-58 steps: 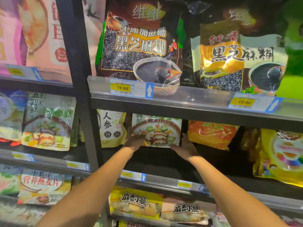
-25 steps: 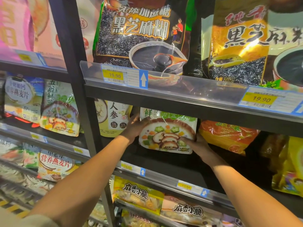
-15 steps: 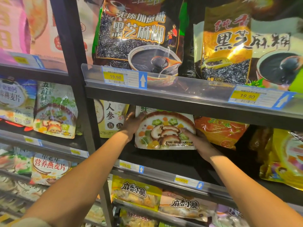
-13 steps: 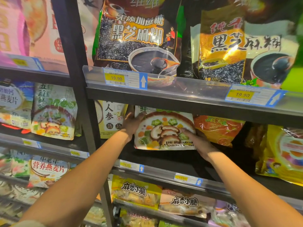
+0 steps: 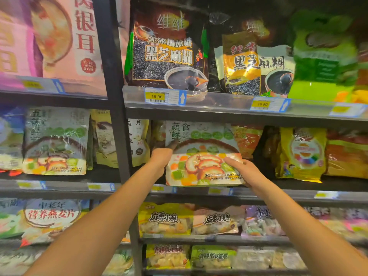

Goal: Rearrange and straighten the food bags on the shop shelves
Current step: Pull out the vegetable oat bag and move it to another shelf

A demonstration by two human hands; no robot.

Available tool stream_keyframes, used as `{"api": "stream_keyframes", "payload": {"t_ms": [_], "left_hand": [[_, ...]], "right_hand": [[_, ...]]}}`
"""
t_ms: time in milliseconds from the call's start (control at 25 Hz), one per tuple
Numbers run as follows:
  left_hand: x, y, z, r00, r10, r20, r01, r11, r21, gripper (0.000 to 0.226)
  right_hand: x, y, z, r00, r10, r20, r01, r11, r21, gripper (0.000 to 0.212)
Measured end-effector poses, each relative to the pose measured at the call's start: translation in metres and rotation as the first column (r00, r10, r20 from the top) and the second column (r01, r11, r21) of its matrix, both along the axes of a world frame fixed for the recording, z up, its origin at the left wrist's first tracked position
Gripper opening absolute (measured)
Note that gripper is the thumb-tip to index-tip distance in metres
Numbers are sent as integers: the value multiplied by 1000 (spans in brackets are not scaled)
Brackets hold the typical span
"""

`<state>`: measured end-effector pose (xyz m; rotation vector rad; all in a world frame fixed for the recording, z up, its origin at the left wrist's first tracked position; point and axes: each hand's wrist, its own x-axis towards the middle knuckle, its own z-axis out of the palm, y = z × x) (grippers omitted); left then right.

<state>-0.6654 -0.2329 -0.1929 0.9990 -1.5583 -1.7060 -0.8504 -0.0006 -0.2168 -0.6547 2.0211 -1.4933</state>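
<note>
On the middle shelf (image 5: 298,193), right of the black upright post (image 5: 117,116), a white plastic food bag (image 5: 201,172) printed with sliced mushrooms and diced vegetables is held between both hands, low at the shelf's front lip. Left hand (image 5: 161,158) grips its left edge, fingers curled behind; right hand (image 5: 247,170) clasps the lower right corner, fingers (image 5: 232,161) laid across the front. Just behind rises the top of a like-printed bag (image 5: 199,132); a crinkled orange bag (image 5: 247,138) stands just beside it. Upper shelf (image 5: 219,108): a dark brown sesame-paste bag (image 5: 167,56), a gold-and-white sesame-paste bag (image 5: 253,68). Lower shelf (image 5: 219,239): a yellow snack bag (image 5: 165,218).
</note>
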Motion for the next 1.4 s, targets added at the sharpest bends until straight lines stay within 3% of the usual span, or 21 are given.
{"api": "stream_keyframes", "payload": {"t_ms": [120,240,320,640,760,880,1040,1240,1400], "left_hand": [[18,20,-4,992,-117,44,117,993,12,77],[28,43,-11,978,-209,8,209,976,-53,44],[35,59,-17,968,-252,-19,250,967,-54,33],[58,113,-26,924,-373,-78,373,928,-22,20],[78,136,-26,914,-398,-78,399,917,-1,20],[103,154,-30,904,-420,-86,419,907,-25,28],[150,173,-35,908,-404,-111,403,914,-31,28],[218,181,-29,940,-315,-132,315,949,-26,24],[277,171,-22,963,-238,-124,233,971,-56,28]], "right_hand": [[38,35,1,998,-52,38,53,998,-30,82],[66,67,-8,991,-122,63,125,991,-51,68],[84,88,-14,985,-162,68,165,985,-46,64],[130,158,-31,974,-220,51,223,972,-68,64],[152,182,-34,974,-227,2,227,971,-82,46],[169,200,-43,969,-245,-32,241,967,-85,44],[203,216,-50,979,-198,-45,192,975,-111,37],[241,207,-53,992,-111,-67,102,988,-118,58],[277,180,-50,999,-42,-32,38,991,-129,61]]}}
